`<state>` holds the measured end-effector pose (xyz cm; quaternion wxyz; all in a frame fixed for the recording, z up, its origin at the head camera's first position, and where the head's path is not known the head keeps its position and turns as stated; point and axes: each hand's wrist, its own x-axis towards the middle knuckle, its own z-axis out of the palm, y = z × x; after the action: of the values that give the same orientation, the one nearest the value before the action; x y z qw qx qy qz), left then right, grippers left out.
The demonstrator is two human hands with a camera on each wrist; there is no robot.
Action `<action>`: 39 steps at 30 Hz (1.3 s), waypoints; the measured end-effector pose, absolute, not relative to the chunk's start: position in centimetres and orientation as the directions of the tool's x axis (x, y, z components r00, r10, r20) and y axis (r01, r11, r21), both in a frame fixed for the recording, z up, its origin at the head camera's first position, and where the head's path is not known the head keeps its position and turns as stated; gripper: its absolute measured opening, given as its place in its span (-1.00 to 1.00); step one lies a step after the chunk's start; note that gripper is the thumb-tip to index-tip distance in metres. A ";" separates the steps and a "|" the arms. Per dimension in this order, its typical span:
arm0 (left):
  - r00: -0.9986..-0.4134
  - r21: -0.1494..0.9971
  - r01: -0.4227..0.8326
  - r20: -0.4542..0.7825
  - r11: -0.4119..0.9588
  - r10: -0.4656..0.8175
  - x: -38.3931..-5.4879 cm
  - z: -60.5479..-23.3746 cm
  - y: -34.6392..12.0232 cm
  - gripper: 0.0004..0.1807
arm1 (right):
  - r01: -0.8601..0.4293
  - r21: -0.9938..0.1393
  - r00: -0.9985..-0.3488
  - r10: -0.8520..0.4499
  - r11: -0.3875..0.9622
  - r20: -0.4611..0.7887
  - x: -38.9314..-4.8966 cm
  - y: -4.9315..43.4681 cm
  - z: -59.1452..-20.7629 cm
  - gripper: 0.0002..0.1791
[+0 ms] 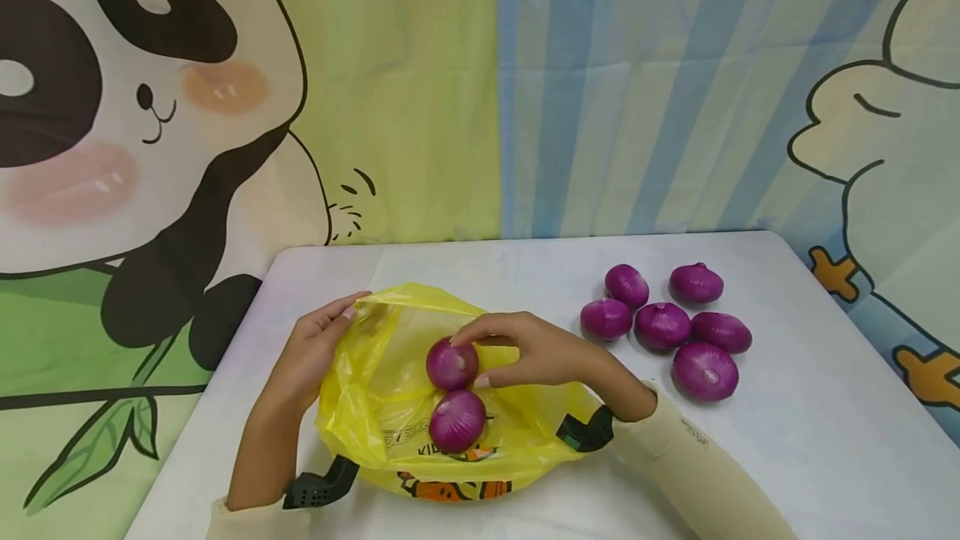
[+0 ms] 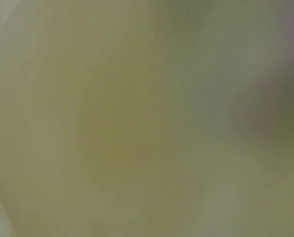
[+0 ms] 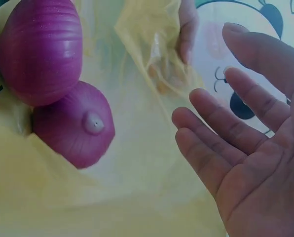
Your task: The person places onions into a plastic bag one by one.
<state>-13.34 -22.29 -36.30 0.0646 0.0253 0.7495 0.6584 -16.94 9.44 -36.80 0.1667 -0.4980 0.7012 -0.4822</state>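
A yellow plastic bag (image 1: 360, 419) with printed figures lies on the table with its mouth spread. My left hand (image 1: 313, 350) pinches the bag's rim at its left side between thumb and fingers. Two purple onions sit inside, a farther onion (image 1: 452, 365) and a nearer onion (image 1: 457, 423), touching each other. Over the bag's right part reaches my right hand (image 1: 536, 350). In the right wrist view its fingers (image 3: 221, 123) are spread and relaxed, apart from both onions. Blurred yellow fills the left wrist view.
Several more purple onions (image 1: 662, 326) lie grouped on the white table (image 1: 810, 407), right of the bag. A curtain (image 1: 420, 107) with a panda and stripes hangs behind the table. Black wrist mounts (image 1: 322, 486) sit at both forearms, close to the bag.
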 end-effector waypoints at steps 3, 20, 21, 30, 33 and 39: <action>-0.990 0.990 -0.048 -0.065 0.130 0.126 -13.4 -36.3 -22.3 -0.47 | -0.517 -0.855 -0.468 -0.843 0.020 0.264 -16.7 10.4 -36.7 -0.52; -0.990 0.987 -0.072 -0.088 0.140 0.110 -13.6 -36.3 -22.1 -0.48 | -0.505 -0.843 -0.703 -0.655 0.184 0.278 -17.4 15.8 -37.8 -0.60; -0.990 0.987 -0.072 -0.087 0.142 0.108 -13.6 -36.3 -22.1 -0.48 | -0.501 -0.844 -0.716 -0.640 0.191 0.280 -17.5 16.0 -38.0 -0.61; -0.991 0.989 -0.069 -0.084 0.132 0.109 -13.5 -36.4 -22.2 -0.47 | -0.472 -0.821 -0.824 -0.493 0.323 0.280 -17.9 18.6 -39.8 -0.61; -0.991 0.989 -0.063 -0.078 0.133 0.111 -13.5 -36.4 -22.3 -0.47 | -0.470 -0.814 -0.841 -0.452 0.341 0.297 -18.0 19.6 -40.1 -0.59; -0.991 0.989 -0.055 -0.070 0.134 0.110 -13.5 -36.4 -22.4 -0.47 | -0.470 -0.789 -0.862 -0.399 0.396 0.313 -18.2 21.2 -40.7 -0.55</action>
<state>-13.52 -22.42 -36.42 0.0629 0.0184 0.7503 0.6579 -18.19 21.22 -40.73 -0.0365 -0.2604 0.8347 -0.4839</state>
